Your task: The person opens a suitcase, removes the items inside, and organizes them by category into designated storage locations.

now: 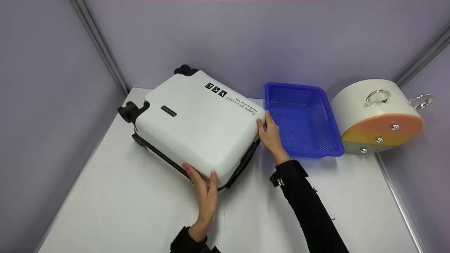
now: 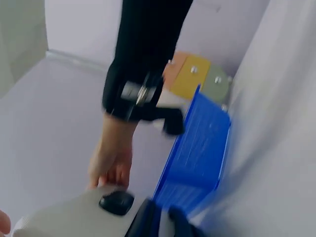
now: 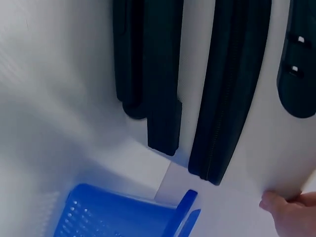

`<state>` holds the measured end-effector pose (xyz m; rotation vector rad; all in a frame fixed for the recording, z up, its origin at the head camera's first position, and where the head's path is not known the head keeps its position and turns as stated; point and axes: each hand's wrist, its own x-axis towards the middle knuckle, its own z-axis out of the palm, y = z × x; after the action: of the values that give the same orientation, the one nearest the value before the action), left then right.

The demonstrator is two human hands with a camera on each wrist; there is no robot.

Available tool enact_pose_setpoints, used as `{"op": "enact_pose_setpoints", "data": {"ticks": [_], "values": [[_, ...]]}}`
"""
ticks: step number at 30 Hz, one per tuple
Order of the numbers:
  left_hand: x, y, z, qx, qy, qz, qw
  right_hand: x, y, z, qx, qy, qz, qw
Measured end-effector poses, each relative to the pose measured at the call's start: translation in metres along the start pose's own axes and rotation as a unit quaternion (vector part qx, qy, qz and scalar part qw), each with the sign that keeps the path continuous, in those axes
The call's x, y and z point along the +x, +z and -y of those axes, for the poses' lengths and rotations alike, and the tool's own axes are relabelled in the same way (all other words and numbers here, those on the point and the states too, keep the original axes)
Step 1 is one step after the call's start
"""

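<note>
A white hard-shell suitcase (image 1: 200, 119) lies on its side on the white table, its black wheels pointing to the far left. Black lettering and a small dark badge mark its upper face. My left hand (image 1: 204, 196) holds its near corner, thumb and one finger visible on the shell and the other fingers hidden. At the right corner, beside the blue basket, my right hand (image 1: 270, 135) grips the shell. The left wrist view shows the right hand's fingers (image 2: 118, 173) bent at the case's edge. A zipper band (image 3: 229, 94) and dark handle parts appear in the right wrist view.
A blue perforated plastic basket (image 1: 339, 149) stands right of the suitcase. Farther right is a rounded cream box (image 1: 362, 95) with orange, yellow and green drawer fronts and metal rings. Grey-lilac panels (image 1: 246, 45) wall in the table (image 1: 116, 211).
</note>
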<state>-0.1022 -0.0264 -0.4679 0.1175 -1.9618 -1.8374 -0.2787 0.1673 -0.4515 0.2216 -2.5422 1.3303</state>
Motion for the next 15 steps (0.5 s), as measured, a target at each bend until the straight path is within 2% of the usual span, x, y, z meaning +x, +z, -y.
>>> {"op": "enact_pose_setpoints", "data": {"ticks": [4, 8, 11, 13, 15], "values": [[-0.013, 0.013, -0.005, -0.013, -0.004, 0.018, 0.9998, 0.013, -0.006, -0.003, -0.009, 0.017, 0.023, 1.0], [-0.016, 0.009, -0.016, 0.0, -0.004, 0.036, 0.9993, 0.015, -0.006, -0.002, -0.024, 0.009, 0.015, 1.0], [-0.013, 0.001, -0.016, 0.017, 0.029, 0.023, 0.9992, 0.005, -0.001, 0.005, -0.045, -0.01, -0.014, 0.999], [-0.008, -0.006, -0.008, 0.028, 0.065, -0.001, 0.9975, -0.006, 0.004, 0.013, -0.055, -0.019, -0.029, 0.998], [0.003, -0.014, 0.004, 0.044, 0.111, -0.029, 0.9925, -0.021, 0.009, 0.023, -0.058, -0.022, -0.027, 0.998]]}}
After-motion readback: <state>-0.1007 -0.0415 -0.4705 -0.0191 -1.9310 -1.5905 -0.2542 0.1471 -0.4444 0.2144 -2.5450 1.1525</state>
